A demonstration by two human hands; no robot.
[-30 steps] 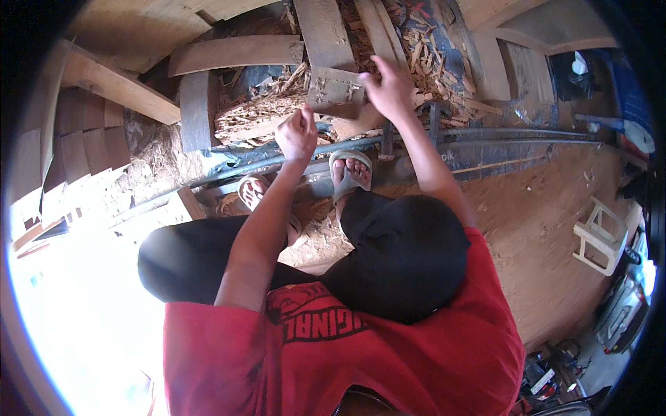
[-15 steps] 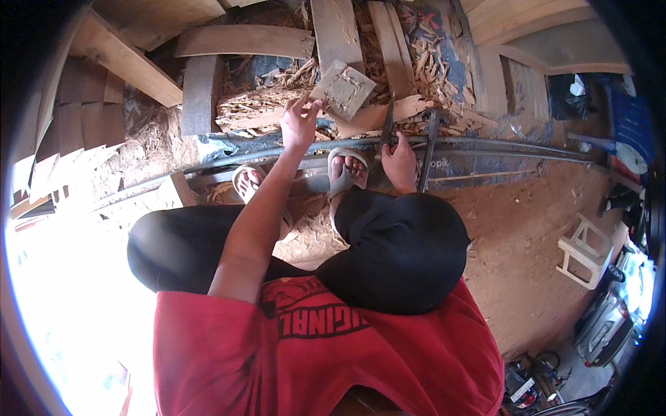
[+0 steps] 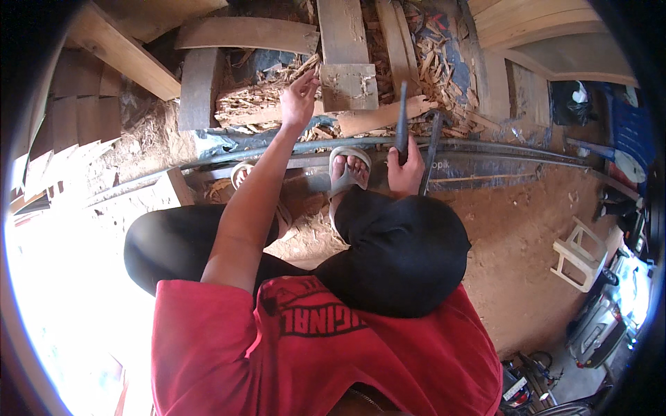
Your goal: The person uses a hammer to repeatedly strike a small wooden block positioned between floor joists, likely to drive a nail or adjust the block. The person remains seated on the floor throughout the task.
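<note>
My left hand [image 3: 300,99] reaches forward with fingers apart, touching the edge of a small square wooden block [image 3: 349,87] that lies on a heap of wood chips. My right hand [image 3: 406,170] is pulled back near my knee and grips the handle of a dark, long-bladed tool [image 3: 402,123] that points up and away from me. I sit with black trousers and a red shirt, and my foot in a pale sandal [image 3: 349,171] rests just left of the right hand.
Long grey pipes [image 3: 485,149] run across in front of my feet. Planks [image 3: 246,32] and offcuts lie beyond them among wood chips [image 3: 437,62]. A white plastic chair [image 3: 579,253] stands on the dirt floor at right, with a vehicle [image 3: 600,326] farther right.
My right hand left the wooden block, came back toward my knee and now holds the dark tool. My left hand moved forward from the pipes to the block.
</note>
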